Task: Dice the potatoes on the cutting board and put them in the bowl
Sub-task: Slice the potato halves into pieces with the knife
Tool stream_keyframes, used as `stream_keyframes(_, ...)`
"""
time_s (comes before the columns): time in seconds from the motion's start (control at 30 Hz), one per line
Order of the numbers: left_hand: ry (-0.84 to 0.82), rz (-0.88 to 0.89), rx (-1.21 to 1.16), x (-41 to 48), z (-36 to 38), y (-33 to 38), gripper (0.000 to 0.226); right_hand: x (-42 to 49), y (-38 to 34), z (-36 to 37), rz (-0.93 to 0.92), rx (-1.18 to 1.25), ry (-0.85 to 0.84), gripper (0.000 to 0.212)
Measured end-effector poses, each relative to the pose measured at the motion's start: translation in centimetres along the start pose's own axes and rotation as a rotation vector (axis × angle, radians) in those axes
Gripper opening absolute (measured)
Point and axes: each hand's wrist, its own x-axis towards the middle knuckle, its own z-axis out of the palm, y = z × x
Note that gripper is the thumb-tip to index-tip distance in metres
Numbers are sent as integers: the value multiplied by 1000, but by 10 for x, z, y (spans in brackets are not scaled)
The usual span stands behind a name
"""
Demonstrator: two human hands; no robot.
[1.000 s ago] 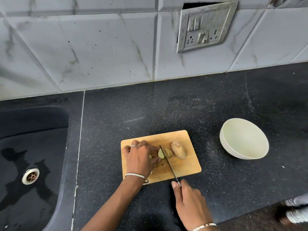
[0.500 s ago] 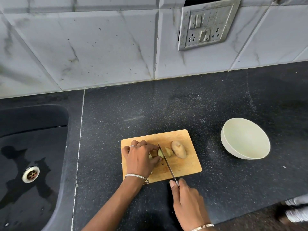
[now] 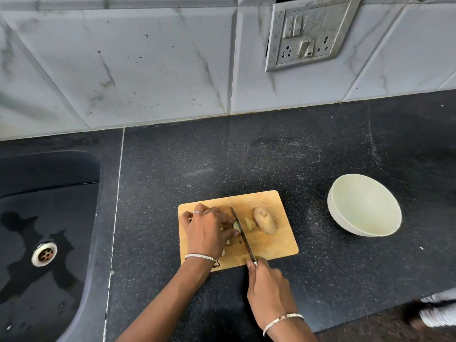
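Note:
A wooden cutting board (image 3: 271, 245) lies on the black counter. On its right part rests a whole brown potato (image 3: 264, 220), with a cut potato chunk (image 3: 249, 223) beside it. My left hand (image 3: 207, 229) curls over a partly cut potato piece (image 3: 236, 226), most of it hidden under my fingers. My right hand (image 3: 267, 285) grips the handle of a knife (image 3: 243, 234), whose blade runs across the board right against my left fingertips. A small pale piece (image 3: 228, 242) lies below my left hand. The cream bowl (image 3: 364, 205) stands to the right, with nothing visible inside.
A black sink (image 3: 47, 240) with a metal drain sits at the left, wet at the bottom. The tiled wall with a switch plate (image 3: 311, 33) runs behind the counter. The counter's front edge is at the lower right.
The knife blade has shifted slightly left, closer to my left fingers, leaving a cut chunk on its right side. My left hand keeps holding the potato piece.

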Motion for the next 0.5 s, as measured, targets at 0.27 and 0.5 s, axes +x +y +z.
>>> stream_keyframes(0.27,13,-16,15,-1,0,-2,27,-11,3,-3,36,-52,-41,32)
stream_keyframes(0.5,26,2,9,-4,-1,-3,32,-29,11,-13,34,-95,-28,32)
